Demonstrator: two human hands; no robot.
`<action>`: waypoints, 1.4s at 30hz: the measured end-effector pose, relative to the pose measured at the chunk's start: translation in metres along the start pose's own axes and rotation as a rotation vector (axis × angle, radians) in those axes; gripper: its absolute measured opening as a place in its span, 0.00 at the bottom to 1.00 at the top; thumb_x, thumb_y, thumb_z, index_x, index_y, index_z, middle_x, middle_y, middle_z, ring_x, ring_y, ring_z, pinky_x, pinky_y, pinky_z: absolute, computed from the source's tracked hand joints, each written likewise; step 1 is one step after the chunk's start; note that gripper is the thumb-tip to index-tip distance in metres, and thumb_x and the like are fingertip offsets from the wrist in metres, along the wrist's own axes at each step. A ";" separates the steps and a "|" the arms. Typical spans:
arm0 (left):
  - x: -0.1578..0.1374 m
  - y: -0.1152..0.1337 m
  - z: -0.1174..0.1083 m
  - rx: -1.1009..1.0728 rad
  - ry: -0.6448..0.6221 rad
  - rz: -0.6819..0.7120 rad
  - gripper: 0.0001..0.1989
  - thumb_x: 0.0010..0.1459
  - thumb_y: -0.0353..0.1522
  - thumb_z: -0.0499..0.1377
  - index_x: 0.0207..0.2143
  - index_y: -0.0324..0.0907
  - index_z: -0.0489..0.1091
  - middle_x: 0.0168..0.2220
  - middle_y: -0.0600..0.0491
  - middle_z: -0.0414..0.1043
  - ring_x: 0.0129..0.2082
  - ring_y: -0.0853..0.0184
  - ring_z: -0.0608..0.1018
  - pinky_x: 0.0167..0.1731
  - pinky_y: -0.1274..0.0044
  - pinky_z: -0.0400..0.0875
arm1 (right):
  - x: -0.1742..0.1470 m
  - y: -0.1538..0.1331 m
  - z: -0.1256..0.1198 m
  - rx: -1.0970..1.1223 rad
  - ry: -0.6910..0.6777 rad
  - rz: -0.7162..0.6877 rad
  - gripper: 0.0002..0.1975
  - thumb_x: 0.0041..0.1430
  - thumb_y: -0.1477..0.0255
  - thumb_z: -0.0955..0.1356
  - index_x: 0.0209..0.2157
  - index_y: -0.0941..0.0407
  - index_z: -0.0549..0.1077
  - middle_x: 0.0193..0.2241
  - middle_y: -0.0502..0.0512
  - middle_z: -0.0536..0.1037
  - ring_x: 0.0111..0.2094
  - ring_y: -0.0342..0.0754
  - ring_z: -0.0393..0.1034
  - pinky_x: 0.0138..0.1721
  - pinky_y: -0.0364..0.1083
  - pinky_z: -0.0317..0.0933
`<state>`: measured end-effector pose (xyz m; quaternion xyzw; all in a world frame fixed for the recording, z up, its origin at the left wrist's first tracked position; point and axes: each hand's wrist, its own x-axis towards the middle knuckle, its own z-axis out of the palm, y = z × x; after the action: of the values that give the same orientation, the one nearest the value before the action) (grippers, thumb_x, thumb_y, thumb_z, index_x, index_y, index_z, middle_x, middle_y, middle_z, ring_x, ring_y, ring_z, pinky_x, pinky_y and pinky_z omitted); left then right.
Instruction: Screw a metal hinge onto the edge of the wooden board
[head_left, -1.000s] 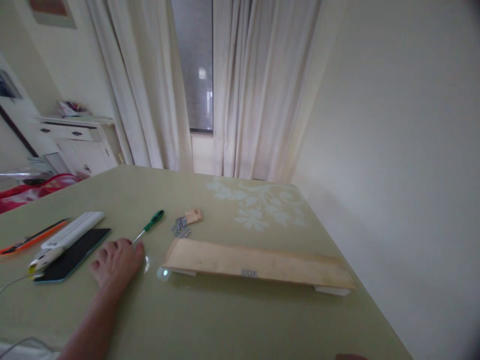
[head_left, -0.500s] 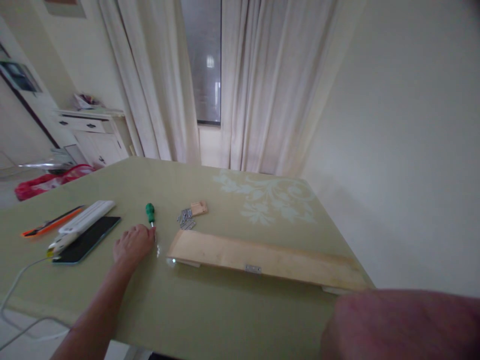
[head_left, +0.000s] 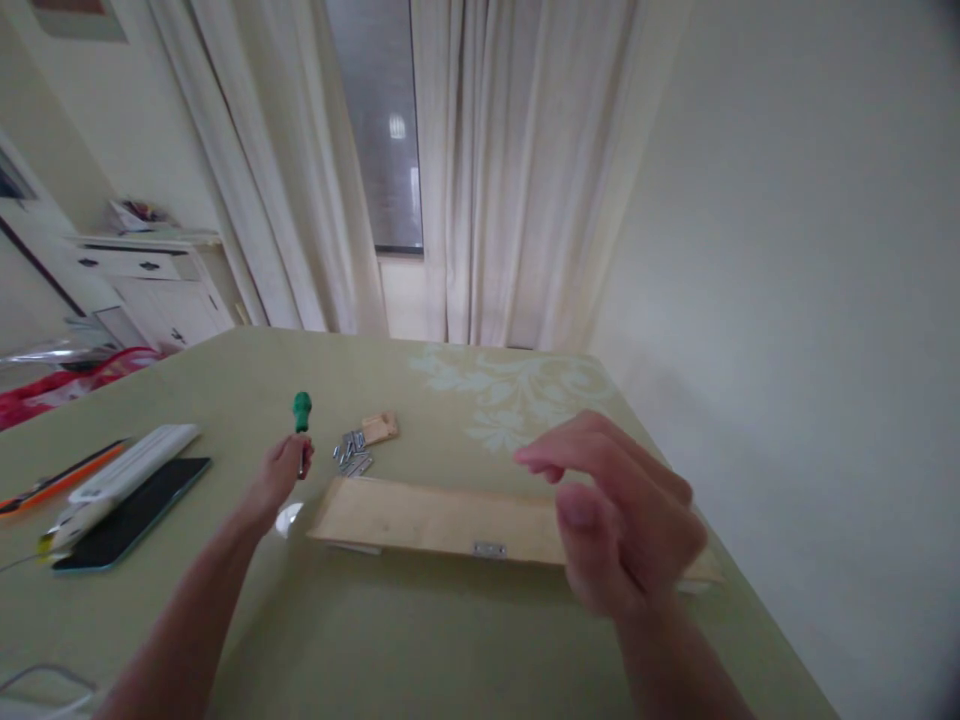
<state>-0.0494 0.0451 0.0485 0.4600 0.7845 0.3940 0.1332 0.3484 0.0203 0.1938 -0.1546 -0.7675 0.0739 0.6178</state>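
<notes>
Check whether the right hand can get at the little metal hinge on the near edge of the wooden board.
Probably yes. The right hand hovers open above the wooden board, and the hinge lies uncovered just to its left, with nothing between. The left hand holds the screwdriver off to the side.

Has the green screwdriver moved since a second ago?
Yes. The green screwdriver lay flat on the table, handle pointing toward the small hinges; now the left hand holds it upright, handle up, left of them.

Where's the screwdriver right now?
The screwdriver is in the left hand, green handle up, left of the hinges and beyond the plank's left end.
</notes>
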 end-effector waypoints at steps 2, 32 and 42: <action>-0.018 0.034 0.004 -0.090 -0.006 0.115 0.23 0.71 0.50 0.39 0.32 0.46 0.61 0.29 0.53 0.67 0.31 0.64 0.73 0.35 0.73 0.74 | 0.002 0.007 0.005 -0.008 -0.091 0.125 0.14 0.77 0.66 0.64 0.41 0.53 0.80 0.28 0.50 0.78 0.27 0.46 0.71 0.31 0.48 0.63; 0.054 0.037 0.047 0.721 -0.509 0.304 0.08 0.53 0.28 0.65 0.33 0.46 0.83 0.41 0.47 0.87 0.43 0.58 0.86 0.43 0.75 0.73 | 0.015 0.014 -0.034 -0.096 0.234 0.362 0.14 0.66 0.63 0.76 0.29 0.54 0.75 0.22 0.44 0.68 0.21 0.40 0.61 0.21 0.41 0.58; 0.038 0.068 0.039 0.626 -0.343 0.390 0.17 0.69 0.31 0.52 0.48 0.39 0.82 0.51 0.39 0.82 0.52 0.51 0.82 0.53 0.65 0.73 | 0.013 0.014 -0.034 -0.115 0.227 0.347 0.13 0.66 0.63 0.76 0.30 0.53 0.75 0.22 0.44 0.67 0.21 0.40 0.61 0.21 0.41 0.57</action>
<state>-0.0060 0.1135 0.0790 0.6776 0.7310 0.0716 0.0382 0.3808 0.0351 0.2088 -0.3267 -0.6578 0.1173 0.6685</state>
